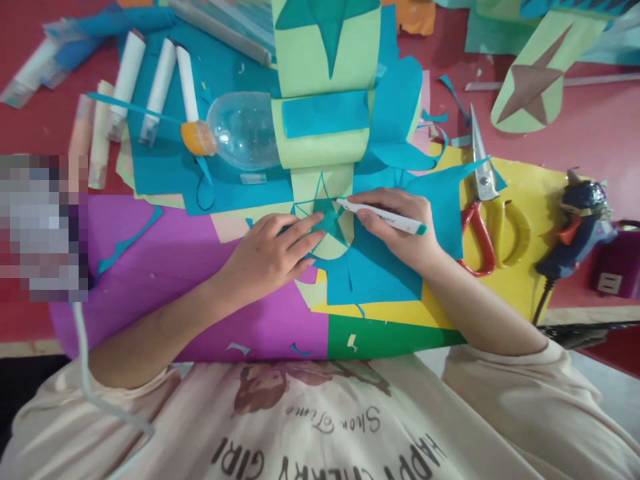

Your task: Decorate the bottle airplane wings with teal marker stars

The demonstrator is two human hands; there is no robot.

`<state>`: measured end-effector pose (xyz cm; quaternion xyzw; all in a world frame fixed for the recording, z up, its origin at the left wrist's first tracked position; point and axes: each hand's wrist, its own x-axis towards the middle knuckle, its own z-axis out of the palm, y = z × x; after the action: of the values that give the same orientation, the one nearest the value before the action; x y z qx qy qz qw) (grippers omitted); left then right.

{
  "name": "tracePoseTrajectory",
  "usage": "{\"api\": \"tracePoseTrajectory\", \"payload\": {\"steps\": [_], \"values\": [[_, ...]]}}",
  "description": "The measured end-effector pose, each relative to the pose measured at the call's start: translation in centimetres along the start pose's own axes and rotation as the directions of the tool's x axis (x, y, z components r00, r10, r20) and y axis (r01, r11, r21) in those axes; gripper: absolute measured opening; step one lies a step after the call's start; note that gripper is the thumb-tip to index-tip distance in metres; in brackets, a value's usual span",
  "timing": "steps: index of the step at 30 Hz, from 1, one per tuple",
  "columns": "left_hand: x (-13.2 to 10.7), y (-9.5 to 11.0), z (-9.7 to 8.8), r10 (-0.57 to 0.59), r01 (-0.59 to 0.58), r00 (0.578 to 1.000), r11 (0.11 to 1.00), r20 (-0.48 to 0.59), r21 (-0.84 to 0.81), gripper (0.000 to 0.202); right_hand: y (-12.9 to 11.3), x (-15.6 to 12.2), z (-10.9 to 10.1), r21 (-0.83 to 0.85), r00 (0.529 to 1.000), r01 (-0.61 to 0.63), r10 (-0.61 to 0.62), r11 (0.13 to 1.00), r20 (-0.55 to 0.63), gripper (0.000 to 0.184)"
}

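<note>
My right hand (400, 227) is closed around a white marker pen with a teal end (387, 217). Its tip touches a pale green paper strip (323, 193) where a teal star (330, 220) is drawn. My left hand (273, 250) lies flat with fingers stretched out, pressing the star and strip down. The strip runs away from me over teal paper sheets (380, 267), and a larger teal star (325, 20) shows on it at the top.
Red-handled scissors (483, 200) lie on yellow paper (530, 200) at the right, beside a dark blue glue gun (580, 227). A clear plastic bottle with an orange cap (240, 130) and several white tubes (160, 87) lie at the upper left. Purple paper (175, 253) and green paper (380, 337) lie near me.
</note>
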<state>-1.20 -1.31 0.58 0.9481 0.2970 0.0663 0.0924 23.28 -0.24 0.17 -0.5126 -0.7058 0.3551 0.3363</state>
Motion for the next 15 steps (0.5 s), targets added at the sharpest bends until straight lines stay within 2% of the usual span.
{"api": "tracePoseTrajectory", "payload": {"steps": [3,6,15], "values": [[0.01,0.04,-0.01,-0.017,0.017,1.000,1.000,0.024,-0.011,0.031,0.09,-0.06,0.08,0.022,1.000,0.008,-0.008,1.000,-0.029,0.016],[0.00,0.04,-0.02,-0.021,0.022,0.999,0.999,0.029,-0.030,0.032,0.14,-0.18,0.11,0.053,0.997,-0.037,0.041,0.998,-0.072,0.015],[-0.08,-0.06,0.17,0.022,-0.022,0.999,1.000,-0.032,0.017,0.030,0.29,-0.46,0.16,0.204,0.973,-0.138,0.171,0.969,-0.153,0.015]]}}
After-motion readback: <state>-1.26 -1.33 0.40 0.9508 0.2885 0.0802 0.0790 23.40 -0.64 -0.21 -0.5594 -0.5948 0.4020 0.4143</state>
